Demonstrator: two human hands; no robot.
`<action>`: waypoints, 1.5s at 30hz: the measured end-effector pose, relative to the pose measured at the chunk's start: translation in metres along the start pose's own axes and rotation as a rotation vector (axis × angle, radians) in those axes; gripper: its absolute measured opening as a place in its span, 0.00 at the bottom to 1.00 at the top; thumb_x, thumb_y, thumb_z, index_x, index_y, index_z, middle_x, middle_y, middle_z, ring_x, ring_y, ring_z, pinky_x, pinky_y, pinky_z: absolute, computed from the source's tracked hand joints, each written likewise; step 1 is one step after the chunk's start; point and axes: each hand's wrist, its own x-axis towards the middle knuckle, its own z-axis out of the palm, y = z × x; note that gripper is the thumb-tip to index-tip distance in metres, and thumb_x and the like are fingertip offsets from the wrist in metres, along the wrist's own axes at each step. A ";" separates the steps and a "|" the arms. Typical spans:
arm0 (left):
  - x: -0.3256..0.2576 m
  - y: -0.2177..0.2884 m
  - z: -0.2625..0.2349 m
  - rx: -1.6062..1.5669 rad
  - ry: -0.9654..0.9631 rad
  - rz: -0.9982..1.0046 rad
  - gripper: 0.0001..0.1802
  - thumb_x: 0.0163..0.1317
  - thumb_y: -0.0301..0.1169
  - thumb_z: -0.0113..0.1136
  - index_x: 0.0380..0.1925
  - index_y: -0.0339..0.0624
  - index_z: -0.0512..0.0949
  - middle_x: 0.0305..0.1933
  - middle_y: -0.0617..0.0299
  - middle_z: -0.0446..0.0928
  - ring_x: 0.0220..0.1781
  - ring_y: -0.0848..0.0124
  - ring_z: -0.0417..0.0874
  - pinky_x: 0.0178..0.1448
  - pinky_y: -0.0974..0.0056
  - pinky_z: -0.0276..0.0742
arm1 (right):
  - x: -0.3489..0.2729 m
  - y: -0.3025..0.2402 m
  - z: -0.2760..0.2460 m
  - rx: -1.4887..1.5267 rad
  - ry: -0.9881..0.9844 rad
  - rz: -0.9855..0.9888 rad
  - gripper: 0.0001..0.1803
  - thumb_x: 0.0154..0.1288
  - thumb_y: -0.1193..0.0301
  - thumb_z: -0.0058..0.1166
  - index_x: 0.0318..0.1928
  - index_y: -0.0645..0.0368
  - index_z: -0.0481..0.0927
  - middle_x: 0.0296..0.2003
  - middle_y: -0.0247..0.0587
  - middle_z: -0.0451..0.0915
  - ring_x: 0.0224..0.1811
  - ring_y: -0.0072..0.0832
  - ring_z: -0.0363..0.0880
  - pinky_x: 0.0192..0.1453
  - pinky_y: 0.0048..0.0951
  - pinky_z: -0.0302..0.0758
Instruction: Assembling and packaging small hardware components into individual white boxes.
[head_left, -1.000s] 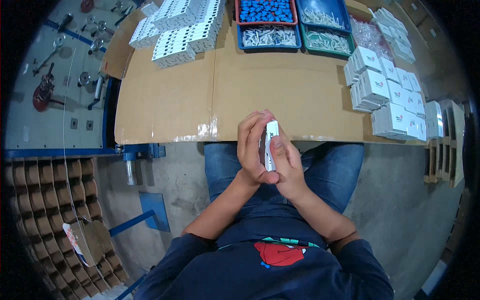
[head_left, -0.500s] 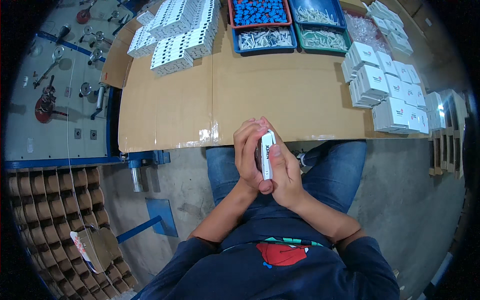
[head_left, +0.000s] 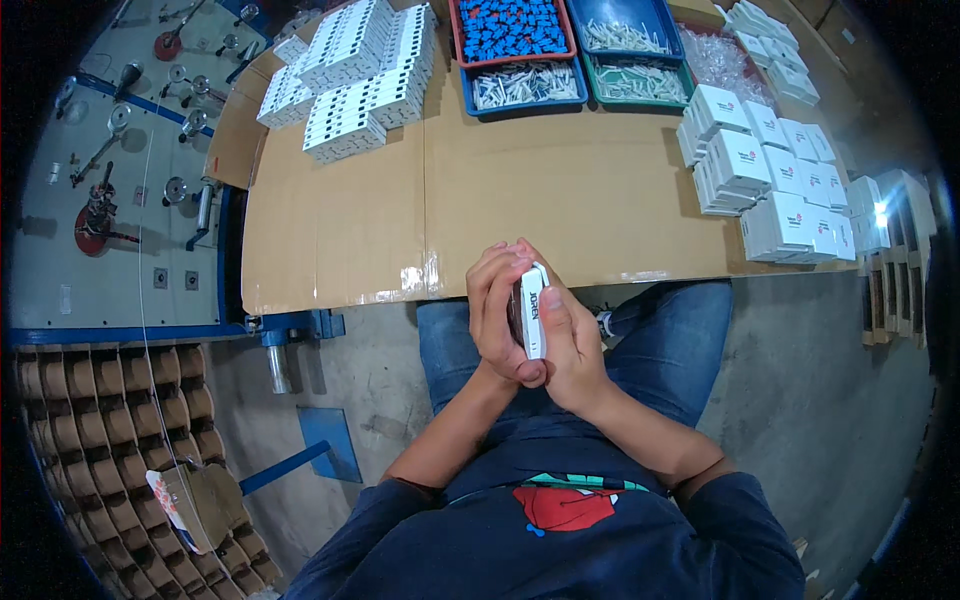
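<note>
Between my two hands, just in front of the table's near edge, I grip a small white plastic housing [head_left: 534, 310] with dark lettering on its narrow side. My left hand [head_left: 494, 315] is wrapped round its left side, fingers curled over the far end. From the right, my right hand [head_left: 572, 345] closes on it, the thumb lying along the narrow side. Something dark shows between the housing and my left palm; what it is I cannot make out. The housing's broad faces are mostly covered by my palms.
White blocks with dark openings [head_left: 350, 90] are stacked at the table's [head_left: 560, 190] far left. Behind stand a red tray [head_left: 460, 50] of blue parts and blue [head_left: 522, 112] and green [head_left: 640, 103] trays of white pieces. Printed white housings [head_left: 790, 215] fill the right side.
My hands keep their hold on the white housing, with barely any shift of the fingers. The whole view has moved slightly.
</note>
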 end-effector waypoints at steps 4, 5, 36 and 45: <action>0.023 0.024 0.013 0.001 0.049 -0.370 0.55 0.65 0.77 0.38 0.59 0.28 0.74 0.53 0.45 0.78 0.57 0.53 0.80 0.66 0.51 0.75 | 0.015 0.000 -0.018 0.008 -0.104 0.124 0.35 0.83 0.56 0.42 0.78 0.67 0.57 0.74 0.58 0.64 0.76 0.40 0.64 0.77 0.36 0.61; 0.031 0.032 0.015 0.015 0.056 -0.666 0.58 0.63 0.80 0.36 0.61 0.31 0.73 0.53 0.48 0.78 0.56 0.58 0.81 0.66 0.58 0.75 | 0.019 -0.003 -0.025 0.013 -0.171 0.192 0.38 0.81 0.54 0.48 0.79 0.65 0.55 0.76 0.59 0.61 0.78 0.43 0.62 0.78 0.37 0.60; 0.030 0.043 0.011 -0.988 -0.036 -1.426 0.39 0.76 0.67 0.31 0.67 0.49 0.69 0.55 0.58 0.79 0.55 0.68 0.83 0.57 0.60 0.82 | 0.040 0.019 -0.066 -0.616 -0.276 -0.534 0.47 0.62 0.38 0.60 0.66 0.66 0.76 0.63 0.58 0.73 0.63 0.52 0.75 0.68 0.47 0.71; 0.009 0.013 -0.004 -0.182 -0.239 -0.475 0.60 0.68 0.70 0.42 0.76 0.21 0.48 0.71 0.31 0.60 0.71 0.46 0.67 0.74 0.49 0.63 | 0.027 0.007 -0.053 0.201 -0.086 0.247 0.39 0.76 0.53 0.55 0.77 0.61 0.60 0.68 0.48 0.71 0.67 0.32 0.72 0.69 0.34 0.71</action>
